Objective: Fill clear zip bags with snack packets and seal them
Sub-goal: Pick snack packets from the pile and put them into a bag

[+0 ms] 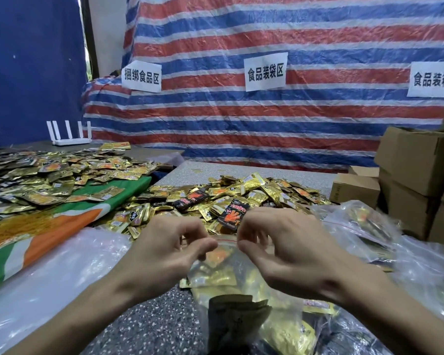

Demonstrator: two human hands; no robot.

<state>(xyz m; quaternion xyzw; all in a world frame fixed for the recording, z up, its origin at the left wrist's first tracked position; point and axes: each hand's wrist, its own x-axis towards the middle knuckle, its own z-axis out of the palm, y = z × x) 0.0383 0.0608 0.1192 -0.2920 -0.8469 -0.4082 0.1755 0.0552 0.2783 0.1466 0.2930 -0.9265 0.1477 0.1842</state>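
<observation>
Table (149,319), zip bag (222,269) between left grip (166,248), right grip (290,248)

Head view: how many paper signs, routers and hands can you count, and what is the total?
Paper signs: 3
Router: 1
Hands: 2 (left hand, right hand)
Total: 6

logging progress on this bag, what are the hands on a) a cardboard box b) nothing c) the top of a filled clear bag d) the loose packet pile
c: left hand and right hand both pinch the red zip edge of the clear zip bag, gold packets already inside
</observation>
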